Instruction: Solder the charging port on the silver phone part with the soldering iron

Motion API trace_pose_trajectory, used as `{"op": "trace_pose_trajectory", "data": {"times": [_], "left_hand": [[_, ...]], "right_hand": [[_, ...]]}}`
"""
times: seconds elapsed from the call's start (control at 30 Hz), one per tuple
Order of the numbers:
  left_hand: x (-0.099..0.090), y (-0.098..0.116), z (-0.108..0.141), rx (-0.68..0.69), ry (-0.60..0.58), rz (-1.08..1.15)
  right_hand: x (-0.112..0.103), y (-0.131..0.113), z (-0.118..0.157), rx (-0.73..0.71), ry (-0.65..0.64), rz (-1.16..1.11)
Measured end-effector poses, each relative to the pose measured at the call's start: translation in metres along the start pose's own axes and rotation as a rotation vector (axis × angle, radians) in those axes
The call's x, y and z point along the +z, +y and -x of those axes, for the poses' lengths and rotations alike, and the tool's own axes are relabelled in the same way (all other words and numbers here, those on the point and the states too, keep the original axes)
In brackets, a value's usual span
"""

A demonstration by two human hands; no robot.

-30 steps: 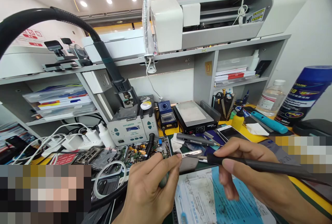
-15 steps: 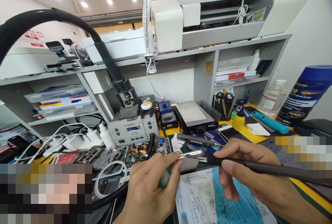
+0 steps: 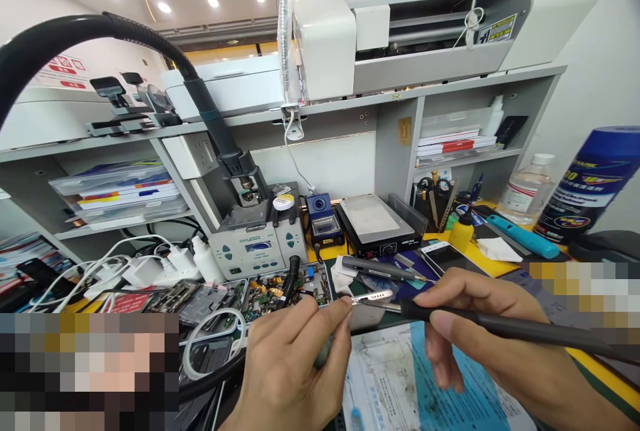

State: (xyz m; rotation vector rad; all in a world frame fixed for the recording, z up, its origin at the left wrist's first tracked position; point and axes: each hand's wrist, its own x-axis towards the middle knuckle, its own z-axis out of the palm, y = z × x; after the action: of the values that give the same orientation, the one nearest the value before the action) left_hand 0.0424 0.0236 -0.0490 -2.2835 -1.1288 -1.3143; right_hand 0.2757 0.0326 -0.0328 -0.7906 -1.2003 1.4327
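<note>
My left hand [image 3: 295, 361] pinches a slim silver-white strip [image 3: 383, 296] between thumb and forefinger; its rounded free end shows small dark holes. A greyish-green rounded thing [image 3: 324, 353] is partly hidden in that palm. My right hand [image 3: 480, 324] grips the black handle of a soldering iron [image 3: 495, 324] like a pen. The iron's thin metal end points left, close under the strip; I cannot tell whether they touch. Below the hands lies a blue and white printed sheet [image 3: 400, 378], stained in places.
Behind the hands stand a grey hot-air station [image 3: 255, 251], a small blue soldering station [image 3: 323, 224] and a flat heating plate [image 3: 375, 218]. Circuit boards [image 3: 267, 294] lie left. At right are a phone [image 3: 450, 258], a yellow bottle [image 3: 461, 230] and a blue spray can [image 3: 585, 184].
The whole view has shifted slightly, so things sit a little further right. Both hands keep their holds, with the strip and the iron still close together.
</note>
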Motion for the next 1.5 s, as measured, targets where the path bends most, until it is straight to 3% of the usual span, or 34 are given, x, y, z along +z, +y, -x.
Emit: {"op": "trace_pose_trajectory", "data": {"times": [1.13, 1.5], "left_hand": [[-0.001, 0.004, -0.002, -0.132, 0.011, 0.07], [-0.002, 0.006, -0.004, -0.128, 0.001, 0.083]], "right_hand": [[0.011, -0.001, 0.007, 0.001, 0.143, 0.078], [0.011, -0.001, 0.006, 0.006, 0.131, 0.07]]}}
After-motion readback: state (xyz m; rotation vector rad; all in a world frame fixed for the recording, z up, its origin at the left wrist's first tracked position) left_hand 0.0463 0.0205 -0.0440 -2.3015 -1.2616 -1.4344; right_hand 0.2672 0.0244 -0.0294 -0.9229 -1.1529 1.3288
